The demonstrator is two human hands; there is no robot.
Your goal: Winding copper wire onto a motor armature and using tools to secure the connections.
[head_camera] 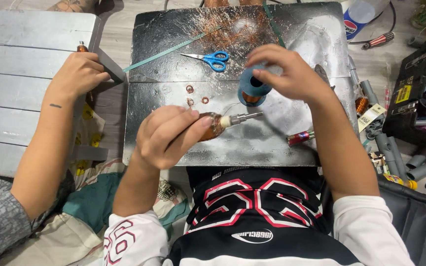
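Scuffed metal sheeting (272, 143) covered the low bench as I watched my left hand (166, 135), fingers clamped around a copper-wound armature (218, 125), its shaft pointing right. My right hand (289, 74) pinched a blue wire spool (252, 88) just above; blue scissors (215, 60) lay beyond.

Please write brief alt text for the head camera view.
The person's left hand grips a copper-wound motor rotor over a dark metal plate, while the right hand touches a blue wire spool. Blue-handled scissors lie beyond; another person's hand rests left.
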